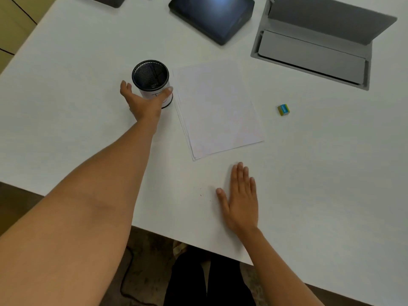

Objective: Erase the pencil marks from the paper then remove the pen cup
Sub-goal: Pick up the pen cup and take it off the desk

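Note:
A black mesh pen cup [150, 75] with a white label stands on the white table [309, 173], just left of a stack of white paper [217, 107]. No pencil marks are visible on the top sheet. My left hand [144, 102] reaches around the near side of the cup. Its thumb touches the label on the right, and its fingers are spread on the left with a small gap to the cup. My right hand [241, 199] lies flat on the table, palm down, below the paper. A small yellow and blue eraser [283, 109] lies right of the paper.
A dark tablet [212, 16] lies at the back centre. A grey recessed panel with a raised lid [313, 47] sits at the back right. Small eraser crumbs [201, 194] dot the table left of my right hand. The near table edge runs diagonally below my arms.

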